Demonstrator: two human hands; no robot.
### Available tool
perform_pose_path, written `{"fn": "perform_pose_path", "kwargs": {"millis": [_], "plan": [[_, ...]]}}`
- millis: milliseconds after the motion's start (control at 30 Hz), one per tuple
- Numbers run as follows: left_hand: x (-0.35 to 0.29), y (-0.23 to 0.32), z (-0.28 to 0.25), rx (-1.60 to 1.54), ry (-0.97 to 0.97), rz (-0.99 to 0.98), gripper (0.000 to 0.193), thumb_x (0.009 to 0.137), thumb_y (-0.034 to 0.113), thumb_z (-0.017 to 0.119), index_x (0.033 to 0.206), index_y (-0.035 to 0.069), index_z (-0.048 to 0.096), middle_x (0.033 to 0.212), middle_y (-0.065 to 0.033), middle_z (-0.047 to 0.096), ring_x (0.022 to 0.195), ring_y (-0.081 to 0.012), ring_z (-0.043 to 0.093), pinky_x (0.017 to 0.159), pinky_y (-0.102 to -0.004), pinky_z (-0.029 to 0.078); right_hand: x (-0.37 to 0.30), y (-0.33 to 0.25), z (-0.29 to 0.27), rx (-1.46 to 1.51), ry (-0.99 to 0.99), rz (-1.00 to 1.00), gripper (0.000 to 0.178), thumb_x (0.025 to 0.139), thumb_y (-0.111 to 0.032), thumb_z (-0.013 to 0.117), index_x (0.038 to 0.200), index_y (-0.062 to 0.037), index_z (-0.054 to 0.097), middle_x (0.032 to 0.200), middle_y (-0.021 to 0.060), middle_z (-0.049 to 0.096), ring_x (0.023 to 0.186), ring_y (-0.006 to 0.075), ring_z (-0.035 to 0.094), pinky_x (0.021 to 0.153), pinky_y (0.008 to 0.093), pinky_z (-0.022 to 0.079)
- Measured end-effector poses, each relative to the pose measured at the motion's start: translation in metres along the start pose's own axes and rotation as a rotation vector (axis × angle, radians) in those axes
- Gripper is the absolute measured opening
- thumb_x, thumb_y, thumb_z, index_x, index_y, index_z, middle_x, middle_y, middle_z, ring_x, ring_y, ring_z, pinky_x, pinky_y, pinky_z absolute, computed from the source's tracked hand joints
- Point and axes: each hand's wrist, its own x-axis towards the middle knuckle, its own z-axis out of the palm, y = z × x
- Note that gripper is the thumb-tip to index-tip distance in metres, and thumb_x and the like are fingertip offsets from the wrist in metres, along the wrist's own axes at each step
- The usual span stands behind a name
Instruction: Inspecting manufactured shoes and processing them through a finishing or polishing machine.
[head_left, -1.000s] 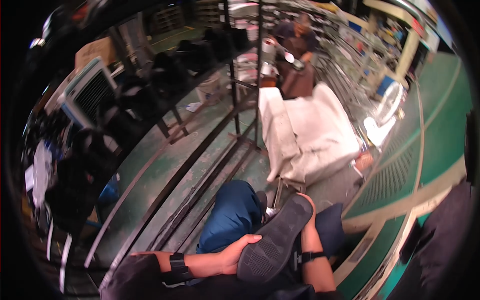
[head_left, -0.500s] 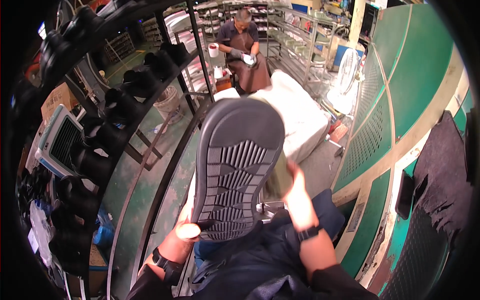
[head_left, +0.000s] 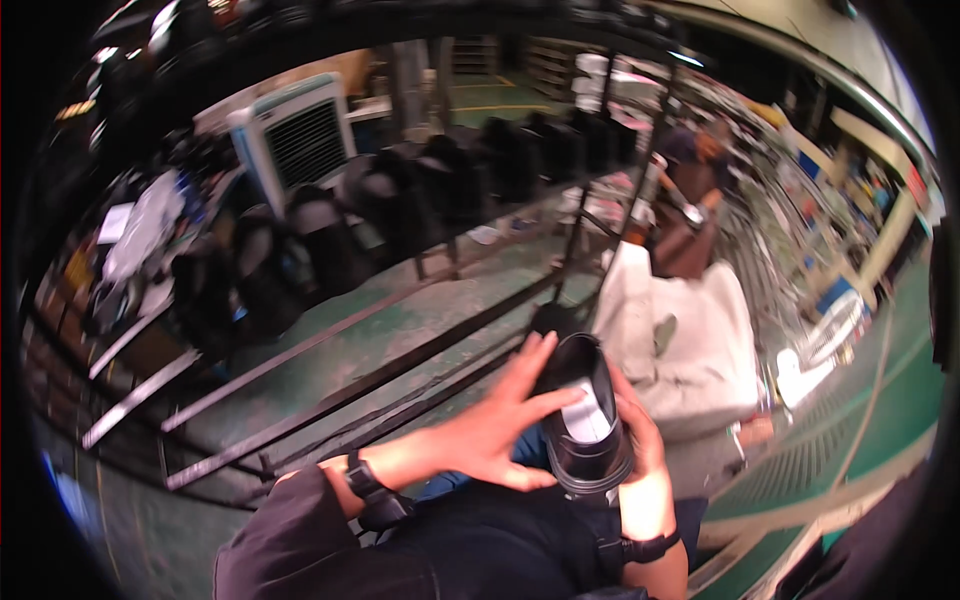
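A green workshop floor [head_left: 420, 320] spreads ahead, crossed by dark metal rails [head_left: 380, 370], with rows of black shoes [head_left: 330, 230] on a rack and a white cooler unit [head_left: 295, 135] behind. I see a black shoe [head_left: 585, 420] held upright over my lap — opening up, a white insole showing inside. My left hand [head_left: 495, 430] lies against its side, fingers spread wide. My right hand [head_left: 640, 440] cups the far side; its fingers are hidden, so I cannot tell their state. Another person [head_left: 690, 210] works beside a white cloth-covered counter [head_left: 690, 350].
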Motion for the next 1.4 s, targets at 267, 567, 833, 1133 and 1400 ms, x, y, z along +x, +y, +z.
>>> {"fn": "perform_pose_path", "kwargs": {"millis": [267, 567, 833, 1133, 1400], "plan": [[-0.085, 0.043, -0.029, 0.037, 0.7, 0.346, 0.062, 0.078, 0.04, 0.08, 0.132, 0.019, 0.06, 0.162, -0.0319, -0.017, 0.146, -0.0561, -0.023, 0.116, -0.0676, -0.001, 0.051, 0.003, 0.165, -0.225, -0.527, -0.018, 0.099, 0.081, -0.017, 0.081, 0.159, -0.0008, 0.021, 0.147, 0.0198, 0.05, 0.134, 0.0271, 0.051, 0.114, 0.038, 0.036], [-0.181, 0.083, -0.152, 1.116, 1.17, 0.137, 0.053, 0.081, 0.049, 0.069, 0.108, 0.011, 0.042, 0.162, -0.0292, 0.014, 0.148, -0.0448, 0.023, 0.121, -0.0541, 0.016, 0.084, 0.055, 0.215, -1.063, -0.953, -0.324, 0.05, 0.093, -0.017, 0.07, 0.141, -0.0061, 0.057, 0.139, 0.0148, 0.06, 0.128, 0.024, 0.057, 0.103, 0.0347, 0.048], [-0.323, 0.089, -0.29, 0.421, 0.918, -0.661, 0.077, 0.067, 0.018, 0.067, 0.14, 0.005, 0.045, 0.156, -0.0141, 0.039, 0.137, -0.0251, 0.043, 0.115, -0.0347, 0.03, 0.062, -0.009, 0.066, -1.059, -0.402, 0.325, 0.046, 0.095, -0.018, 0.068, 0.136, -0.0008, 0.059, 0.123, 0.0127, 0.069, 0.108, 0.0192, 0.069, 0.087, 0.032, 0.055], [-0.217, 0.035, -0.144, 1.445, 0.885, -0.03, 0.065, 0.087, 0.013, 0.058, 0.147, -0.003, 0.04, 0.156, -0.0265, 0.034, 0.145, -0.0431, 0.033, 0.12, -0.0531, 0.022, -0.024, -0.131, 0.017, -1.486, -0.179, 0.35, 0.042, 0.098, -0.014, 0.064, 0.137, 0.0012, 0.057, 0.125, 0.0112, 0.067, 0.111, 0.019, 0.066, 0.098, 0.0326, 0.05], [0.015, -0.016, 0.023, 0.422, -0.016, 0.546, 0.048, 0.093, 0.034, 0.053, 0.13, 0.005, 0.061, 0.135, -0.0206, 0.061, 0.119, -0.0388, 0.061, 0.116, -0.0669, 0.022, -0.287, -0.288, -0.006, -1.238, 0.603, -0.045, 0.046, 0.102, -0.029, 0.059, 0.14, -0.0032, 0.056, 0.121, 0.011, 0.07, 0.102, 0.0161, 0.069, 0.085, 0.0306, 0.057]]}}
